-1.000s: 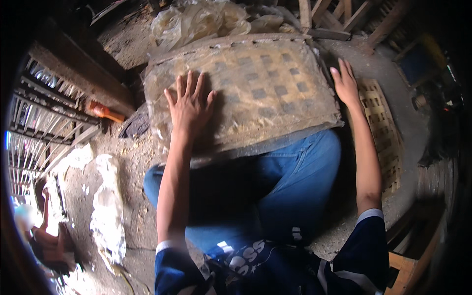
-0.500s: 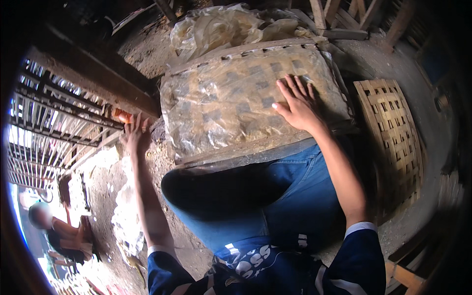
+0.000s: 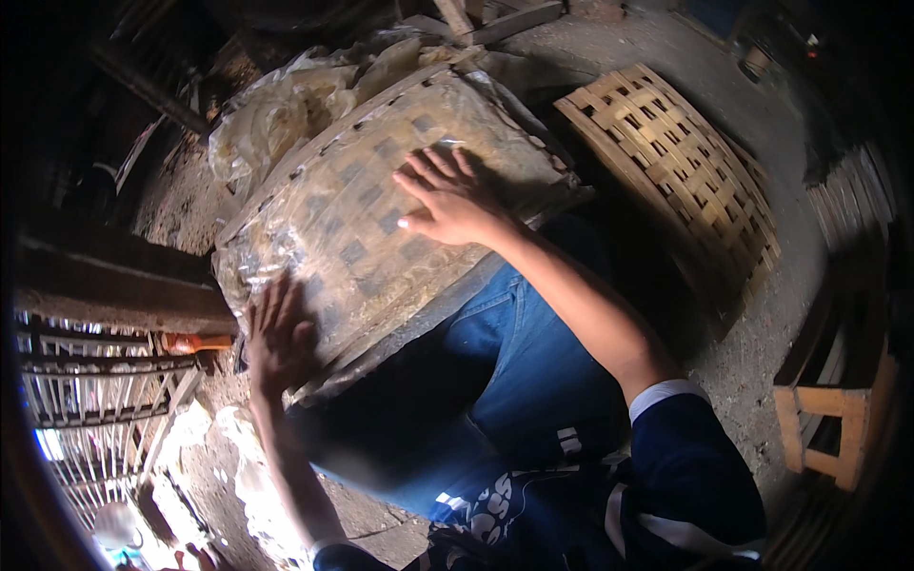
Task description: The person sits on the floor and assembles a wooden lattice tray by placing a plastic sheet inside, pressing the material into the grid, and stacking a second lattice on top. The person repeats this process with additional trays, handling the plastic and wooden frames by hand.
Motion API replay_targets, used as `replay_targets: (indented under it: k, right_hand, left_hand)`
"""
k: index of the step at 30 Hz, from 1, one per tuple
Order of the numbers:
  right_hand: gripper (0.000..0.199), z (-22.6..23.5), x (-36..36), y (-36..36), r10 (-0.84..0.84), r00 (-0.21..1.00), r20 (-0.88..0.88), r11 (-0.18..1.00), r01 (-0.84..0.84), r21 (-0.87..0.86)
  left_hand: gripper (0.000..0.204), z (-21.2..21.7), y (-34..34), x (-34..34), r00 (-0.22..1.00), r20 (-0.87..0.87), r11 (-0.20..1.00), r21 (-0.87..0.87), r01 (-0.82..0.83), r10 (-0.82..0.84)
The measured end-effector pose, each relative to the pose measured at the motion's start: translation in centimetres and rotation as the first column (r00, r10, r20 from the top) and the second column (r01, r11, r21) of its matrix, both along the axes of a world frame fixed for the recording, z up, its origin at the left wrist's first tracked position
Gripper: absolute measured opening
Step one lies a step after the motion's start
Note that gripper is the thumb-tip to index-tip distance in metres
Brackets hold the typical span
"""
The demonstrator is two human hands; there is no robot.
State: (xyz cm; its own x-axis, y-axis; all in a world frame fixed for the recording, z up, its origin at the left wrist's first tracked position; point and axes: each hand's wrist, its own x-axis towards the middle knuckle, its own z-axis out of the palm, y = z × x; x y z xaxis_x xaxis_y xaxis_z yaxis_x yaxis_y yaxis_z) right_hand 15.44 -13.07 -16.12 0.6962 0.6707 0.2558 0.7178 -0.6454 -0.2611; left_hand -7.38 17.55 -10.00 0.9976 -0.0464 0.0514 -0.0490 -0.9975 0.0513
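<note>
A woven bamboo tray, covered by clear, wrinkled plastic sheeting, sits just beyond my knees. Its wooden edge strips run along the near and far sides. My right hand lies with spread fingers on the plastic, toward the tray's right part. At the tray's left end is my left hand, its fingers stretched out and spread. It is over or against the tray's left edge; whether it presses on it I cannot tell. Neither hand grips anything.
Crumpled plastic sheeting is heaped beyond the tray. Another woven bamboo tray leans on the right, near a wooden stool. A slatted bamboo wall and an orange object are on the left. A person is partly visible at lower left.
My left hand has moved from beside the slatted wall to the tray's left end. The right hand stays on the plastic. The whole view has turned toward the right.
</note>
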Motion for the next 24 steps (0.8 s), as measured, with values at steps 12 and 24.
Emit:
replay_targets:
  k: [12, 24]
  right_hand:
    - [0.074, 3.7, 2.1, -5.1, 0.044, 0.945, -0.323, 0.854, 0.132, 0.503]
    - [0.078, -7.0, -3.5, -36.0, -0.762, 0.633, 0.133, 0.619, 0.774, -0.133]
  left_hand:
    - [0.069, -12.2, 13.3, -18.5, 0.808, -0.385, 0.115, -0.871, -0.478, 0.446]
    - [0.068, -10.5, 1.4, -20.8, 0.810, -0.243, -0.321, -0.944, -0.071, 0.534]
